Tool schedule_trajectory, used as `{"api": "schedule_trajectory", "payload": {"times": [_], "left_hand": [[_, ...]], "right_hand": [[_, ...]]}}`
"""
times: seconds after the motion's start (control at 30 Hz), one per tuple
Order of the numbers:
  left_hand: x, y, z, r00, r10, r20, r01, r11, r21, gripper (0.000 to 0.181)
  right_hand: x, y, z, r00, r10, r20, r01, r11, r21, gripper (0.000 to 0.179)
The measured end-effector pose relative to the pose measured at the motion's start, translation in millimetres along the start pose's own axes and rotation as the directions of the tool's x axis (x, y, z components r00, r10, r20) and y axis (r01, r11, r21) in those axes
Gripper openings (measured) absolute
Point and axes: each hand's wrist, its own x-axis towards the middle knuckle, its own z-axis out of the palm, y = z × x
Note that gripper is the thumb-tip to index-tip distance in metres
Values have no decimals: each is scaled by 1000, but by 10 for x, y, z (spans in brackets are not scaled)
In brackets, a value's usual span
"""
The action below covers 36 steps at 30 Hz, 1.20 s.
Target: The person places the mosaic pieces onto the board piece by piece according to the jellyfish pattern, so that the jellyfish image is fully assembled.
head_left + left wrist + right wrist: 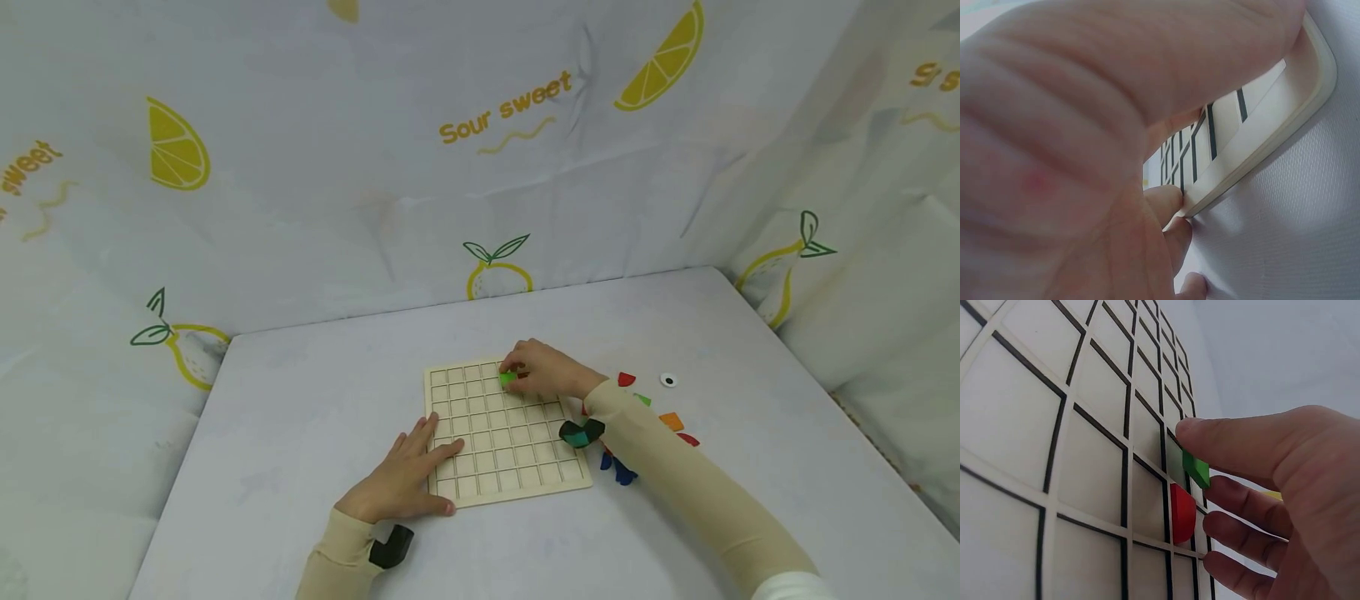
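Observation:
A pale wooden board (491, 437) with a raised grid of square cells lies on the table. My right hand (551, 369) is over its far edge, pinching a small green piece (1195, 467) between thumb and forefinger at one of the cells. Whether that piece is seated in the cell I cannot tell. A red piece with a rounded side (1183, 514) sits in a neighbouring cell, close to the other fingertips. My left hand (405, 479) rests with spread fingers on the near left side of the board, thumb by the front edge.
Right of the board lie loose pieces, partly behind my right forearm: an orange one (672, 421), a red one (626, 379), blue ones (624, 473) and a white disc with a black dot (668, 380). A lemon-print cloth (337, 250) hangs behind the table.

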Motion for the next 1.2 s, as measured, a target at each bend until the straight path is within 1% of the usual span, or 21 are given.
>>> {"api": "schedule_trajectory", "payload": {"times": [0.17,0.3,0.5,0.73,0.9,1.03,1.1,1.2], "left_hand": [[-7,7,-10,1000,8,0,-8,1000,-3,85],[-5,6,-12,1000,7,2,-7,1000,-2,85],[-7,14,-14,1000,-1,6,1,1000,-8,85],[-10,16,-12,1000,3,2,-3,1000,-3,85],[-6,15,-10,1000,1,6,-1,1000,-5,85],[-7,22,-10,1000,0,5,0,1000,-4,86],[-12,27,-11,1000,-1,5,1,1000,-3,86],[-21,32,-14,1000,-1,4,1,1000,-4,87]], "right_hand": [[-8,-9,18,1000,-12,-6,12,997,-74,28],[-7,-2,35,1000,-10,-18,8,994,-106,27],[-9,-5,47,1000,-7,-27,4,994,-112,28],[-4,5,58,1000,-14,-26,11,992,-124,30],[-14,13,66,999,-5,-32,1,993,-121,38],[-34,15,46,1000,7,-18,-8,996,-84,45],[-48,8,10,1000,8,-7,-9,999,-44,46],[-88,-7,-80,1000,27,-1,-27,999,46,44]]}}
